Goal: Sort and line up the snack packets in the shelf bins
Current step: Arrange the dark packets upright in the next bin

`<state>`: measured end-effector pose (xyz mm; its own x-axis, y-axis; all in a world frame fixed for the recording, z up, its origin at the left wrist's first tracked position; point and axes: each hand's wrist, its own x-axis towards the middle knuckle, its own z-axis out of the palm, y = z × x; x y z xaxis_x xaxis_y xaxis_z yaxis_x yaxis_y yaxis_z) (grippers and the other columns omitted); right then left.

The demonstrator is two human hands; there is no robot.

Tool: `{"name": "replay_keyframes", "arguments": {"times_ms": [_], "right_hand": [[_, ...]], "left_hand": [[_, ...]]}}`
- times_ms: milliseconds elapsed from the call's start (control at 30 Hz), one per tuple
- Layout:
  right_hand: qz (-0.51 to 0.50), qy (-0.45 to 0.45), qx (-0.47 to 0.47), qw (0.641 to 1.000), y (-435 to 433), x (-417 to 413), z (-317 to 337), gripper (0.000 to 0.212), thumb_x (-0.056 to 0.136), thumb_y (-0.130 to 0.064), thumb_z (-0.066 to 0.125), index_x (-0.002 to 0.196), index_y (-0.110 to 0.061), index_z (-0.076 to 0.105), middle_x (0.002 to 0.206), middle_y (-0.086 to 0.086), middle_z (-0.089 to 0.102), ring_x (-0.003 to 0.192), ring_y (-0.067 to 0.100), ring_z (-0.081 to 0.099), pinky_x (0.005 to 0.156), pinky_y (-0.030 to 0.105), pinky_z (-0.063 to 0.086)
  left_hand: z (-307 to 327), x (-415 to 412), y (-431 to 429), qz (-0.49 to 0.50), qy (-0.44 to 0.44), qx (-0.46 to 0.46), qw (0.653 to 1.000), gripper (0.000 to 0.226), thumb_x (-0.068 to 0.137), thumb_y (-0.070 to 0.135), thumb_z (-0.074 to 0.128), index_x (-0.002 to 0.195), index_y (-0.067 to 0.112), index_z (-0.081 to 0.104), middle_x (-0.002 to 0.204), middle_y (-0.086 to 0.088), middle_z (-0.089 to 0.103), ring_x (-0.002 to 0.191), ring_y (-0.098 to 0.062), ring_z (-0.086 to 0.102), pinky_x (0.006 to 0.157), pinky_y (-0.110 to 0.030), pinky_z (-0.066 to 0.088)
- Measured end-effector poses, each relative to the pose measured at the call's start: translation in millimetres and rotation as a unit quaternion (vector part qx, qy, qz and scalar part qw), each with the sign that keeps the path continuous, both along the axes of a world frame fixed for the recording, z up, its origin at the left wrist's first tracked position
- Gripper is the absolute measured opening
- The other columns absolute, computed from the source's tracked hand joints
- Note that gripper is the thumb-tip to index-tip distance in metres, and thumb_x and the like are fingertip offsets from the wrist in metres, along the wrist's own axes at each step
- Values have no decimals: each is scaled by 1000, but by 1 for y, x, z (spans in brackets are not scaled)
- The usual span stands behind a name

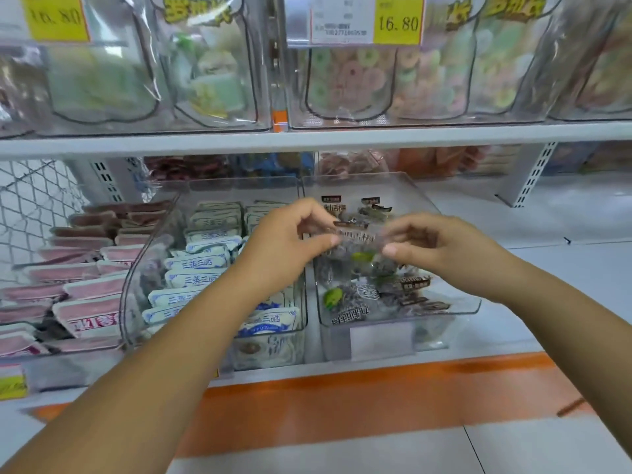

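Observation:
A clear snack packet (359,239) with dark lettering and a green spot hangs over the right clear bin (472,304). My left hand (290,234) pinches its left edge and my right hand (431,244) pinches its right edge. Below it in that bin lie several similar dark plum packets (369,292), jumbled. The middle clear bin (136,289) holds several white-and-blue packets (198,265) stacked in rows. My left forearm crosses over the front of the middle bin and hides some of them.
Pink packets (85,302) fill the wire-sided section at the left. On the shelf above stand clear bags of green sweets (212,73) and ring candies (352,77), with yellow price tags (398,20). The white shelf edge (307,369) runs below the bins, above an orange floor stripe (376,401).

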<state>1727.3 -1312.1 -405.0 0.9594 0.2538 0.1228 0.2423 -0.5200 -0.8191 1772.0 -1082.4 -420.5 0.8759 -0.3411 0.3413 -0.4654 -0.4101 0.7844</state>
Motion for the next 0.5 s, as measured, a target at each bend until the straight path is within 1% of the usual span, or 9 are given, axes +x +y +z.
{"name": "replay_keyframes", "arguments": {"times_ms": [67,133,200,267,333,367,433,467,500], "right_hand": [[-4,-2,0,1000,-6,-1,1,23,80,-31,71,102,-27,70,96,-7,73,93,11,68,87,28,55],[-17,-18,0,1000,-6,1,0,21,83,-19,72,102,-26,69,94,-7,72,91,12,68,81,22,55],[-1,-6,-12,1000,-3,7,-5,25,83,-11,72,100,-29,66,93,-2,72,90,15,67,80,24,55],[23,27,-11,999,2,13,-10,34,83,-7,72,105,-30,63,94,2,71,88,15,68,83,26,55],[32,53,-29,998,4,17,-12,38,82,-8,73,110,-30,60,98,0,70,88,12,68,83,23,54],[39,58,-63,996,5,19,-13,32,82,-12,74,107,-30,63,98,-4,70,89,8,68,82,20,53],[67,66,-168,981,5,20,-16,22,82,-23,75,99,-35,68,95,-18,69,83,-8,64,76,10,47],[81,79,-207,972,7,21,-18,22,82,-27,75,100,-37,69,95,-23,68,81,-14,61,74,7,45],[91,96,-239,962,8,22,-22,25,81,-31,75,105,-39,70,101,-25,67,85,-15,59,78,8,45]], "left_hand": [[5,-3,3,-7,20,-35,999,19,85,15,72,79,28,58,102,14,71,97,-2,65,90,-32,50],[13,-6,7,-9,17,-46,999,18,86,19,70,80,26,55,94,14,71,91,-4,66,85,-31,50],[20,-9,14,-12,1,-60,998,17,86,20,70,82,24,54,82,17,69,83,-4,65,82,-29,48],[26,-13,21,-17,-17,-63,998,17,85,19,71,82,25,55,76,21,64,78,-4,61,80,-27,47],[32,-14,28,-11,-22,-79,997,20,84,22,72,80,34,56,75,24,60,77,-2,58,80,-27,46],[34,-13,32,-6,-19,-85,996,21,84,24,72,80,38,57,77,22,59,78,-2,58,81,-27,47],[35,-12,38,-7,-3,-68,998,20,82,25,73,80,39,59,79,19,60,78,-3,59,82,-28,49],[34,-11,40,-11,9,-53,998,19,81,26,74,80,39,59,78,20,60,78,-3,59,83,-31,50],[33,-10,41,-9,19,-43,999,19,81,27,74,79,40,60,77,23,60,78,-2,59,84,-35,50]]}}
